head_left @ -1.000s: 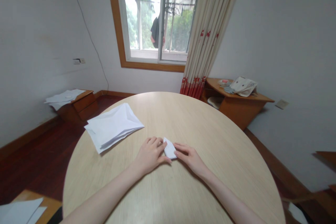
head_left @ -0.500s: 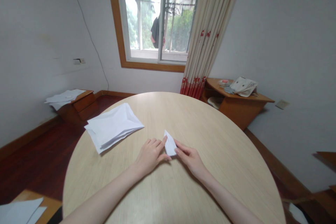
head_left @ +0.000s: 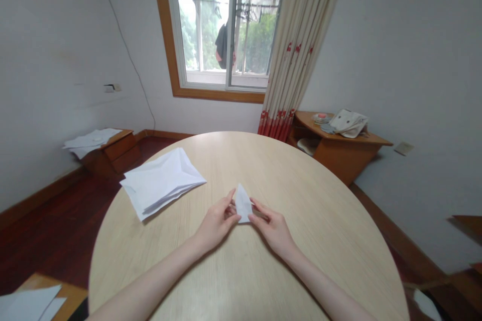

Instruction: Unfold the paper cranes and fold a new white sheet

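Observation:
A small folded piece of white paper (head_left: 244, 203), pointed at its far end and straight along its near edge, is held between my two hands above the middle of the round table (head_left: 241, 281). My left hand (head_left: 217, 215) pinches its left side, the thumb at the lower left corner and the index finger reaching up along the edge. On the right side, my right hand (head_left: 274, 225) grips the paper between thumb and fingers. Some fingertips are hidden behind the paper.
A stack of white paper sheets (head_left: 161, 178) lies on the table's left part. Beyond the table stand a low wooden cabinet (head_left: 122, 150) at the left and a corner desk (head_left: 339, 155) with a cloth bag (head_left: 349, 123) at the right. Loose sheets (head_left: 28, 303) sit at the lower left.
My left index finger has come off the paper's face to its left edge, and the left thumb now meets the lower left corner. The folded paper has tilted up towards me.

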Motion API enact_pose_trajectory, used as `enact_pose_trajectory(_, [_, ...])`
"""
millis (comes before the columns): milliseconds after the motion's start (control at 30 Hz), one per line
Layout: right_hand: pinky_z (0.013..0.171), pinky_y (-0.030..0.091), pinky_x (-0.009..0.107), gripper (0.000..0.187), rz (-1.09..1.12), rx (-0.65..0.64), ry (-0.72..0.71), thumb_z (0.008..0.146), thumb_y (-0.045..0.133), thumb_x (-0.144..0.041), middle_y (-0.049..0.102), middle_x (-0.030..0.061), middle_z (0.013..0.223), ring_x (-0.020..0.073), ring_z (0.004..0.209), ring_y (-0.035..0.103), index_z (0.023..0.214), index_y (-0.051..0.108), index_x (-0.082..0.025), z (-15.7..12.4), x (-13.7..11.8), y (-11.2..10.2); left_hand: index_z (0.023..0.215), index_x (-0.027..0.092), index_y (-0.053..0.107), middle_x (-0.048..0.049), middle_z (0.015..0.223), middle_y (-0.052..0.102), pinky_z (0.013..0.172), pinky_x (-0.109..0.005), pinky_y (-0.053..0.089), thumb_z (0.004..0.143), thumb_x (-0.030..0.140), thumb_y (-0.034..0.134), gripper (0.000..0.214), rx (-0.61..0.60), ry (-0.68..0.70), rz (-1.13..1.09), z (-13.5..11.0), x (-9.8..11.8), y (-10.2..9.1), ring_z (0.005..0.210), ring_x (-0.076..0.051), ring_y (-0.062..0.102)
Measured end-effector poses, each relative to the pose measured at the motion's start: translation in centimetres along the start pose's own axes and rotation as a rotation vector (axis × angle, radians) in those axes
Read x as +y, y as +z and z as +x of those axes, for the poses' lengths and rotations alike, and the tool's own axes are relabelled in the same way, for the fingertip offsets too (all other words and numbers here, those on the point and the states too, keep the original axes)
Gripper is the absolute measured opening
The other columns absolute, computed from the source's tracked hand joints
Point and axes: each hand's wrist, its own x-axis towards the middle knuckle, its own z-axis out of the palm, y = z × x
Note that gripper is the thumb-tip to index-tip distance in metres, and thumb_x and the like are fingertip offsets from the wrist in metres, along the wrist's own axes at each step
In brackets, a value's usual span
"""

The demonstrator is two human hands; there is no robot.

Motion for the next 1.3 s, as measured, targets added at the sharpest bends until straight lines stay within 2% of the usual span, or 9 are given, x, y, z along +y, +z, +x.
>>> enact_pose_trajectory(133, [0.107, 0.039, 0.048, 0.04, -0.04, -0.002, -0.051, 0.078, 0.065, -0.035, 0.062, 0.0108, 0.125, 0.028, 0.12, 0.056, 0.115, 0.067, -0.02, -0.1, -0.2, -0.1, 0.132, 0.014, 0.05, -0.0035, 0.092, 0.061, 0.067, -0.027, 0.05, 0.072, 0.019, 0.064, 0.062, 0.02, -0.138, -0.268, 0.3, 0.0, 0.4, 0.069, -0.013, 0.059])
enact_pose_trajectory(200, [0.108, 0.037, 0.047, 0.035, -0.066, -0.02, -0.082, 0.08, 0.063, -0.033, 0.062, 0.0088, 0.125, 0.0266, 0.12, 0.055, 0.113, 0.068, -0.022, -0.1, -0.3, -0.2, 0.111, 0.011, 0.064, -0.0034, 0.082, 0.064, 0.068, -0.027, 0.048, 0.069, 0.022, 0.067, 0.043, 0.011, -0.191, -0.316, 0.4, 0.2, 0.5, 0.069, -0.014, 0.059])
enact_pose_trajectory(300, [0.107, 0.037, 0.047, 0.034, -0.094, -0.042, -0.105, 0.083, 0.058, -0.032, 0.062, 0.0076, 0.125, 0.025, 0.119, 0.057, 0.114, 0.067, -0.024, -0.1, -0.5, -0.2, 0.084, 0.011, 0.07, -0.0048, 0.075, 0.069, 0.067, -0.027, 0.047, 0.067, 0.026, 0.07, 0.022, 0.003, -0.261, -0.359, 0.3, 0.8, 0.6, 0.068, -0.016, 0.061])
enact_pose_trajectory(467, [0.102, 0.043, 0.046, 0.031, -0.142, -0.029, -0.146, 0.084, 0.055, -0.028, 0.068, 0.0072, 0.119, 0.0241, 0.112, 0.062, 0.112, 0.07, -0.024, -0.1, -0.6, -0.1, 0.078, 0.013, 0.071, -0.0044, 0.07, 0.071, 0.064, -0.027, 0.048, 0.065, 0.03, 0.073, 0.022, -0.002, -0.314, -0.438, 0.1, 1.0, 0.9, 0.064, -0.017, 0.063])
enact_pose_trajectory(600, [0.092, 0.05, 0.043, 0.027, -0.208, 0.009, -0.175, 0.083, 0.056, -0.023, 0.073, 0.0071, 0.107, 0.0242, 0.1, 0.067, 0.103, 0.073, -0.024, -0.2, -0.7, -0.2, 0.078, 0.012, 0.071, -0.006, 0.073, 0.072, 0.065, -0.027, 0.047, 0.064, 0.031, 0.075, 0.024, -0.01, -0.305, -0.393, 0.0, 0.8, 0.9, 0.066, -0.017, 0.064])
enact_pose_trajectory(833, [0.089, 0.051, 0.04, 0.026, -0.291, -0.017, -0.218, 0.085, 0.05, -0.02, 0.073, 0.0073, 0.104, 0.0236, 0.097, 0.068, 0.097, 0.073, -0.024, -0.4, -0.9, -0.1, 0.08, 0.012, 0.07, -0.0067, 0.076, 0.073, 0.066, -0.027, 0.047, 0.064, 0.033, 0.076, 0.027, -0.053, -0.296, -0.377, 0.0, 0.6, 0.9, 0.067, -0.017, 0.064])
enact_pose_trajectory(967, [0.076, 0.052, 0.035, 0.016, -0.367, 0.034, -0.22, 0.084, 0.053, -0.02, 0.073, 0.0076, 0.087, 0.0223, 0.081, 0.067, 0.085, 0.068, -0.02, -0.6, -1.2, 0.0, 0.083, 0.012, 0.071, -0.0057, 0.075, 0.071, 0.064, -0.026, 0.045, 0.067, 0.037, 0.074, 0.03, -0.076, -0.269, -0.309, 0.0, 0.8, 0.8, 0.066, -0.017, 0.062])
enact_pose_trajectory(1133, [0.066, 0.049, 0.031, 0.012, -0.381, -0.027, -0.222, 0.086, 0.052, -0.023, 0.068, 0.0056, 0.077, 0.0197, 0.071, 0.063, 0.08, 0.061, -0.019, -0.7, -1.3, 0.0, 0.084, 0.015, 0.072, -0.004, 0.076, 0.065, 0.066, -0.027, 0.045, 0.072, 0.04, 0.073, 0.028, -0.07, -0.103, -0.104, -0.1, 1.1, 0.1, 0.071, -0.017, 0.059])
enact_pose_trajectory(1300, [0.073, 0.048, 0.031, 0.015, -0.31, -0.102, -0.194, 0.089, 0.05, -0.026, 0.07, 0.0066, 0.087, 0.0197, 0.08, 0.064, 0.087, 0.064, -0.019, -0.7, -1.4, -0.1, 0.086, 0.018, 0.072, -0.0076, 0.101, 0.064, 0.087, -0.031, 0.044, 0.077, 0.037, 0.071, 0.021, -0.061, 0.05, -0.065, 0.1, 1.5, -0.3, 0.095, -0.02, 0.06])
